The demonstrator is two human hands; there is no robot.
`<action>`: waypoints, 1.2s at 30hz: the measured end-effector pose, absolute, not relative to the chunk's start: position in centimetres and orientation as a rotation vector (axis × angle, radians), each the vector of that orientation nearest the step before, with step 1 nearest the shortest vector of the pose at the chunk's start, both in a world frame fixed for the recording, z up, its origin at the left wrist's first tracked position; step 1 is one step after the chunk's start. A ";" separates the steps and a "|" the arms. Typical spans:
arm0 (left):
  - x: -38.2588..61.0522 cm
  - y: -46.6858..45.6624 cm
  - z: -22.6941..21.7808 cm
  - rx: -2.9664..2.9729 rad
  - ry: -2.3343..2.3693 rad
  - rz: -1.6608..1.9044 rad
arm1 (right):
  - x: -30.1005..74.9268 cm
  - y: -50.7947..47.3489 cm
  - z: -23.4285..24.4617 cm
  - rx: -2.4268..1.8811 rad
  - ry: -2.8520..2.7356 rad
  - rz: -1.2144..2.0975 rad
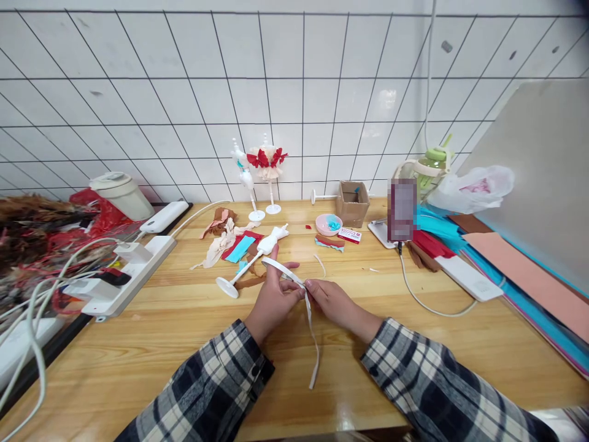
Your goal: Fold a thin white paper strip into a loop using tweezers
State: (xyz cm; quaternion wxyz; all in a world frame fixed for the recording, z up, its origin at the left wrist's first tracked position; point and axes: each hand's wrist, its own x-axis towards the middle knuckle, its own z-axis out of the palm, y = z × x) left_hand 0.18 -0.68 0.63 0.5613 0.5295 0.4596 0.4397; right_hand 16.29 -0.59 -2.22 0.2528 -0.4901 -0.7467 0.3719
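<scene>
My left hand and my right hand meet above the middle of the wooden table. Both pinch a long white paper strip. The strip loops over my left fingers and its free end hangs down toward me. Just beyond my left hand a white doll mannequin on a round stand lies on its side. Scraps of red, blue and cream paper are scattered beside it.
Two small dressed mannequins stand at the tiled wall. A cardboard box, a pink dish and a phone on a stand sit behind. Coloured paper sheets lie right; a power strip with cables lies left.
</scene>
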 end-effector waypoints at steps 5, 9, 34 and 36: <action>0.2 -0.7 0.7 1.277 1.079 1.038 | 16.3 -0.5 -2.4 -1.318 -1.987 1.051; 0.2 -0.7 0.6 1.279 1.074 1.037 | 16.3 -0.4 -2.6 -1.318 -1.982 1.065; 0.1 -0.7 0.2 1.264 1.025 1.023 | 16.1 -0.5 -2.3 -1.319 -2.030 0.992; 0.0 -0.6 0.4 1.227 1.032 1.020 | 16.2 -0.5 -2.1 -1.329 -2.036 0.975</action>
